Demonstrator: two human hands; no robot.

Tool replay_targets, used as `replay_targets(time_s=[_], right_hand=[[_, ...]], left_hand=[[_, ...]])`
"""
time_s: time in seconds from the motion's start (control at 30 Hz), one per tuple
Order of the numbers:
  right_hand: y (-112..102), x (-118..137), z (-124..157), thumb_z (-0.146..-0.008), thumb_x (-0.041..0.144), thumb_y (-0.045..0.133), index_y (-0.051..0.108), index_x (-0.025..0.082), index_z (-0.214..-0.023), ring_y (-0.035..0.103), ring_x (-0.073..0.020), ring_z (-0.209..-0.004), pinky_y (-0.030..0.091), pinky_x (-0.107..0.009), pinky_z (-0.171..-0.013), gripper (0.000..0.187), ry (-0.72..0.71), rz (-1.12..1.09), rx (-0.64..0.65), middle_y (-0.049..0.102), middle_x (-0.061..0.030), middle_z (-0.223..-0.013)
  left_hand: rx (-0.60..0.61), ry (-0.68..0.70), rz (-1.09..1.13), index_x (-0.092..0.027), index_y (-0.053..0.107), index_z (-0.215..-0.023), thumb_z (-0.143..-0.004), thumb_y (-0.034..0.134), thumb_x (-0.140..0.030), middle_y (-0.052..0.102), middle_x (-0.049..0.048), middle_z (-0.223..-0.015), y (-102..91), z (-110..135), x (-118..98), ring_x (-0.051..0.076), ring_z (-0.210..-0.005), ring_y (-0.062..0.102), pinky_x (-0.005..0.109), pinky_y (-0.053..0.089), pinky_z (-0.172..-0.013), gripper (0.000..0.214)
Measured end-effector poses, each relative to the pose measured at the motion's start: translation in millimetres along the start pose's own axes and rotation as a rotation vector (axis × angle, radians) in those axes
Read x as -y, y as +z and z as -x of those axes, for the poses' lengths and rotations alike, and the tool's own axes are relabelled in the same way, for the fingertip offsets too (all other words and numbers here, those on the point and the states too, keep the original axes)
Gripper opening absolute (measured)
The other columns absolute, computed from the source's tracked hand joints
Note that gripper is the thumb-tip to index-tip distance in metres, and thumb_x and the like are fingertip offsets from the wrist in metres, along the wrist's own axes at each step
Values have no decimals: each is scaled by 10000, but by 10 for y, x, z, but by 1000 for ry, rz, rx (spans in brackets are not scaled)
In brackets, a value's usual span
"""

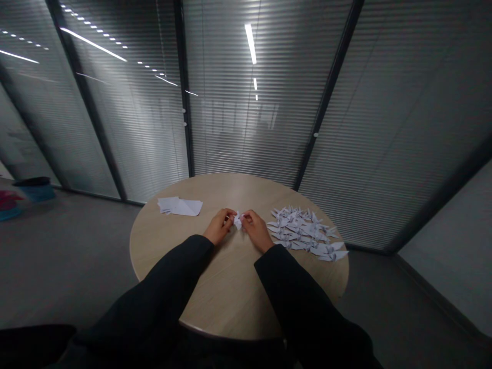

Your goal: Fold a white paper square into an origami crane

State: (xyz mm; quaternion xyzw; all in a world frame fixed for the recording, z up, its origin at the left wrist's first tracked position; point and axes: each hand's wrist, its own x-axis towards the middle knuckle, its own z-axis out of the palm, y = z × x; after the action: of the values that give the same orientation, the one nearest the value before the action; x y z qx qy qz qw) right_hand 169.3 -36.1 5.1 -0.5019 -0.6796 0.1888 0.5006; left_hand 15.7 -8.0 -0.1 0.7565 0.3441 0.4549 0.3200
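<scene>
Both my hands meet over the middle of a round wooden table. My left hand and my right hand each pinch one side of a small white folded paper piece, fingers closed on it just above the tabletop. Black sleeves cover both my forearms. To the right of my right hand lies a spread of several finished white folded paper cranes. To the left of my left hand sits a small stack of flat white paper sheets.
The table stands on grey floor before glass walls with closed blinds. A blue tub with a dark lid and a pink-and-blue object sit on the floor at far left.
</scene>
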Motion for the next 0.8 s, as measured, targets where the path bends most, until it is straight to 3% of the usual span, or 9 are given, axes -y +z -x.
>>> replay_targets(time_s=[0.37,0.8], right_hand=[[8,-7,2,-821,304,458,520,195,-832,566,-147,-698,442,-263,-653,126,-20,5,28,597,-13,-767],[7,27,0,-829,229,469,540,186,-834,556,-138,-718,419,-264,-692,83,-64,110,48,591,-14,-796]], left_hand=[[32,-13,-6,-151,536,-989,-790,468,-183,546,62,-903,-1,-9,31,130,-696,539,230,485,-511,213],[98,-21,-99,-151,533,-976,-823,452,-182,585,34,-838,-21,25,-45,88,-564,529,226,464,-553,176]])
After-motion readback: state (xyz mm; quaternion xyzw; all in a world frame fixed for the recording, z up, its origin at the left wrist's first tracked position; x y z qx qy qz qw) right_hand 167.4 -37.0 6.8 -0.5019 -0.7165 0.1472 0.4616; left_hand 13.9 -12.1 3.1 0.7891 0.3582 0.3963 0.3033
